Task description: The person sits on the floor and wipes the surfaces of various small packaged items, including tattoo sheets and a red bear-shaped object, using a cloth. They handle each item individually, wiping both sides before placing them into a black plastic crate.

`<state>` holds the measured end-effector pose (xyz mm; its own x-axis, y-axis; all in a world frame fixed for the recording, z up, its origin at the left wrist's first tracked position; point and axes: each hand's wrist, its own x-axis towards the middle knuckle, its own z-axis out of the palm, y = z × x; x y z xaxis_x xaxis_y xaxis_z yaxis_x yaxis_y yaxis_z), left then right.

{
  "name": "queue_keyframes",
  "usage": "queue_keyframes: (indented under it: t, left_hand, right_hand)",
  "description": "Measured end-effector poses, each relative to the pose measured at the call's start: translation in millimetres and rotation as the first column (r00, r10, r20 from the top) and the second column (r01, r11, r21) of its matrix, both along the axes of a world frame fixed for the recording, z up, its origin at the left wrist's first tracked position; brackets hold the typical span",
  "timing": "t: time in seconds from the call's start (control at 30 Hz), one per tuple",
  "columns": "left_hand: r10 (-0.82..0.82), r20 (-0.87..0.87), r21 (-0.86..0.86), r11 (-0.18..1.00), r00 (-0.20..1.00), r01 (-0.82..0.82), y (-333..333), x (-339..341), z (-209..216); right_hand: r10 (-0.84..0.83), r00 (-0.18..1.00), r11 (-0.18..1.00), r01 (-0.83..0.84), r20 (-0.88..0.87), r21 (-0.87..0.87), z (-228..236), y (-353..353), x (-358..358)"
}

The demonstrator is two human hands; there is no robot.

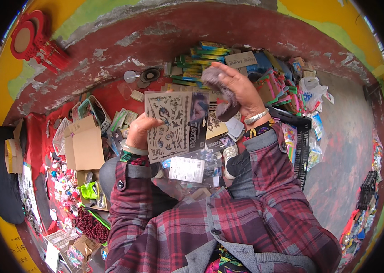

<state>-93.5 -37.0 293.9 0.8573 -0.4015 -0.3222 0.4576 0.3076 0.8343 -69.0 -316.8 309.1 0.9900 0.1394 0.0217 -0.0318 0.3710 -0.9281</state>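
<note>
My left hand pinches the lower left edge of a temporary tattoo sheet, thumb on its front. Rows of small black designs cover the sheet, and a dark printed strip runs down its right side. Just right of the sheet, my right hand is closed on a crumpled grey-brown cloth, raised a little above the packages. Part of the cloth hangs below the fingers, apart from the sheet as far as I can see. Under the sheet lies a clear packet with a white label, between my shoes.
An open cardboard box stands left, near a white basket and dark red beads. A black plastic crate is close to my right forearm. Green-yellow packs are piled by the wall. Red round-headed items hang upper left.
</note>
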Motion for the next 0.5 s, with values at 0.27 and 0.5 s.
queue_keyframes:
  t: [0.27, 0.5]
  left_hand:
    - [-0.179, -0.010, 0.075, 0.981, 0.984, 0.179, -13.7, -10.3, 16.2]
    - [-0.002, 0.206, 0.100, 0.995, 0.978, -0.019, -5.4, -5.9, -0.5]
  right_hand:
    - [0.383, 0.919, 0.783, -0.272, 0.090, -0.559, -9.6, 25.1, -8.8]
    - [0.310, 0.951, 0.823, -0.262, 0.012, -0.504, -6.7, 9.1, -6.4]
